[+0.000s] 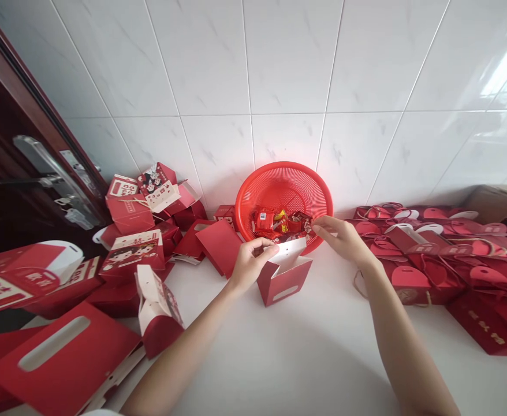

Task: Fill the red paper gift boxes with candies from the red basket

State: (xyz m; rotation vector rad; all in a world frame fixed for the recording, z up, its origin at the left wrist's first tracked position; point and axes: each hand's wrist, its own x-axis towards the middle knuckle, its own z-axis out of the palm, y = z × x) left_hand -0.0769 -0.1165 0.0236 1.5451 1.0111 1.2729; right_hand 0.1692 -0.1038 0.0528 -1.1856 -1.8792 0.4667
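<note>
My left hand [250, 263] pinches the pale top flap of a red gift box [280, 283], whose top stands open on the white table. An orange-red plastic basket [284, 170] sits just behind it, tilted toward me. Wrapped candies [265, 219], mostly in red packets, lie in the bottom of the basket. My right hand [342, 236] reaches over the basket's right rim, fingers closed on a dark red wrapped candy [306, 224] at the edge of the pile. The box flap and my left fingers hide part of the basket's front.
Loose red boxes [132, 254] crowd the left side, some folded up, others flat. Rows of closed red boxes with cord handles [427, 248] stand on the right, before a brown carton [491, 202]. Behind are a tiled wall [288, 75] and a dark door [15, 133].
</note>
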